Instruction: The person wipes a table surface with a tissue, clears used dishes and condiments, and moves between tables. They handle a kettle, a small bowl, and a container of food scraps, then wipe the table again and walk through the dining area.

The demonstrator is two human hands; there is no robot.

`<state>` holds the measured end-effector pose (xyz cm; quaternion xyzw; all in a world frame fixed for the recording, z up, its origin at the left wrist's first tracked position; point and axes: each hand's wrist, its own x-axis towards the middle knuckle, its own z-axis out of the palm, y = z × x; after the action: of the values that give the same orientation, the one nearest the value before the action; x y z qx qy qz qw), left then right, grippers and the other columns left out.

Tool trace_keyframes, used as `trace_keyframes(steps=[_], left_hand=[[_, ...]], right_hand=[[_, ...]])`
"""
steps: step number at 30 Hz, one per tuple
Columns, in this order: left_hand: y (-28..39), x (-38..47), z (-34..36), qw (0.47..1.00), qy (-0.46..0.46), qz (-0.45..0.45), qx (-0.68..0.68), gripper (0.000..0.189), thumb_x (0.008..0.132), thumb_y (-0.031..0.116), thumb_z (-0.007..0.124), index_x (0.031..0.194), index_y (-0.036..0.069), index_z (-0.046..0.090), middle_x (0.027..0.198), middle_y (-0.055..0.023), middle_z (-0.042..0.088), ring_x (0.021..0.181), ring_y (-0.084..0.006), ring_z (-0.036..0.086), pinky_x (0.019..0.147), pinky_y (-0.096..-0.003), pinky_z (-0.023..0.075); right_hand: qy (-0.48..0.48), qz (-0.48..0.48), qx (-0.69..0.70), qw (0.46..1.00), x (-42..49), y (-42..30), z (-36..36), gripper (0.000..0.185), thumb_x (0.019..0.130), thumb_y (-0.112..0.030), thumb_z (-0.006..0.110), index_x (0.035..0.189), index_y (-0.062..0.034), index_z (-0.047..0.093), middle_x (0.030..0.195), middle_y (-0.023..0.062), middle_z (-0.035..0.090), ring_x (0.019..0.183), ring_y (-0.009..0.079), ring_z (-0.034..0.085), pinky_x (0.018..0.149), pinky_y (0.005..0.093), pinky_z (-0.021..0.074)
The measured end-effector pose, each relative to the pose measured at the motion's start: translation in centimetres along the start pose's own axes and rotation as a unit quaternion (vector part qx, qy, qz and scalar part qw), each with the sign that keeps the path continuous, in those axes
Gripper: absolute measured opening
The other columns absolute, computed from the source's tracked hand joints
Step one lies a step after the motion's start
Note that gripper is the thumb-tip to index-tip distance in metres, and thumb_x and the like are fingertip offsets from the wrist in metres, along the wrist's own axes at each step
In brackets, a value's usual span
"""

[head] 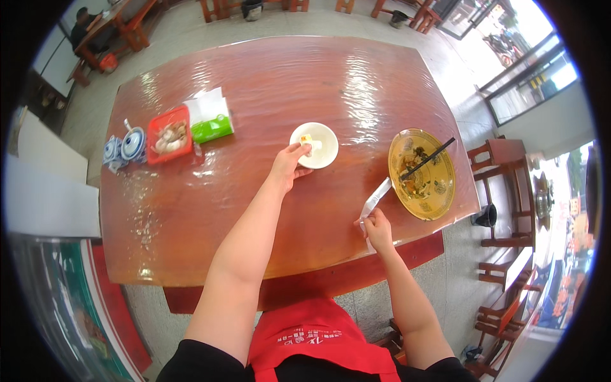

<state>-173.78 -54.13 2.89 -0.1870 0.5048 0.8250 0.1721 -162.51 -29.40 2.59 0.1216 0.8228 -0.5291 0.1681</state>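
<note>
My left hand (289, 164) grips the near left rim of a small white bowl (326, 152), thumb inside and fingers outside. Crumpled white tissue (313, 143) with an orange-yellow mark lies in the bowl by the thumb. Over the table's near right part, my right hand (376, 228) pinches a long white paper wrapper (374, 198), whose far end reaches the rim of a large yellow bowl (444, 188). That bowl holds dark and green food scraps, and a pair of black chopsticks (432, 156) leans across it and over its right rim.
The wooden table (267, 90) has a clear plastic cover. At its left stand blue-and-white lidded jars (133, 143), a red basket (152, 143) of garlic and a green tissue pack (212, 129). A bench (305, 289) runs along the near edge. A person (82, 29) sits far left.
</note>
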Motion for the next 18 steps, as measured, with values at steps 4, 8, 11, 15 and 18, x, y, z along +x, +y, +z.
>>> trace_keyframes(steps=[4, 8, 11, 15, 18], left_hand=[[1.4, 3.8, 2.2, 0.998, -0.036, 0.032, -0.043, 0.040, 0.081, 0.025, 0.060, 0.115, 0.007, 0.048, 0.106, -0.0057, 0.051, 0.098, -0.0193, 0.050, 0.078, -0.0380, 0.0464], [2.4, 6.1, 3.0, 0.989, -0.075, 0.064, -0.106, 0.040, 0.082, 0.022, 0.058, 0.117, 0.006, 0.045, 0.110, -0.0068, 0.048, 0.101, -0.0218, 0.049, 0.083, -0.0429, 0.0455], [2.9, 5.9, 2.3, 0.988, -0.059, 0.075, -0.121, 0.038, 0.084, 0.021, 0.055, 0.117, 0.006, 0.044, 0.111, -0.0071, 0.048, 0.103, -0.0226, 0.047, 0.082, -0.0434, 0.0456], [2.5, 3.4, -1.2, 0.980, -0.015, 0.129, -0.149, 0.034, 0.086, 0.019, 0.051, 0.116, 0.007, 0.043, 0.110, -0.0059, 0.048, 0.103, -0.0216, 0.047, 0.082, -0.0440, 0.0453], [2.2, 0.2, -4.2, 0.976, 0.024, 0.141, -0.166, 0.030, 0.087, 0.018, 0.049, 0.116, 0.009, 0.044, 0.110, -0.0045, 0.050, 0.102, -0.0191, 0.048, 0.081, -0.0421, 0.0456]], right_hand=[[0.087, -0.058, -0.082, 0.991, 2.9, 0.3, 0.9, 0.013, 0.077, -0.008, 0.051, 0.086, 0.0012, 0.052, 0.069, 0.0124, 0.062, 0.063, 0.0209, 0.060, 0.059, 0.0309, 0.0453], [0.112, -0.123, -0.146, 0.975, 6.6, -0.6, 1.8, 0.013, 0.074, -0.010, 0.054, 0.082, 0.0002, 0.055, 0.071, 0.0158, 0.061, 0.067, 0.0280, 0.060, 0.063, 0.0338, 0.0458], [0.137, -0.110, -0.082, 0.981, 11.9, -1.3, 1.8, 0.017, 0.073, -0.012, 0.054, 0.083, 0.0004, 0.058, 0.075, 0.0180, 0.061, 0.071, 0.0305, 0.060, 0.065, 0.0355, 0.0462], [0.288, -0.134, -0.207, 0.925, 19.5, -6.5, 0.5, 0.025, 0.078, -0.017, 0.050, 0.091, 0.0035, 0.056, 0.089, 0.0228, 0.059, 0.088, 0.0362, 0.056, 0.079, 0.0405, 0.0432], [0.446, -0.227, -0.195, 0.844, 23.9, -7.2, 0.5, 0.028, 0.080, -0.015, 0.051, 0.099, 0.0053, 0.054, 0.084, 0.0201, 0.060, 0.083, 0.0313, 0.058, 0.078, 0.0385, 0.0446]])
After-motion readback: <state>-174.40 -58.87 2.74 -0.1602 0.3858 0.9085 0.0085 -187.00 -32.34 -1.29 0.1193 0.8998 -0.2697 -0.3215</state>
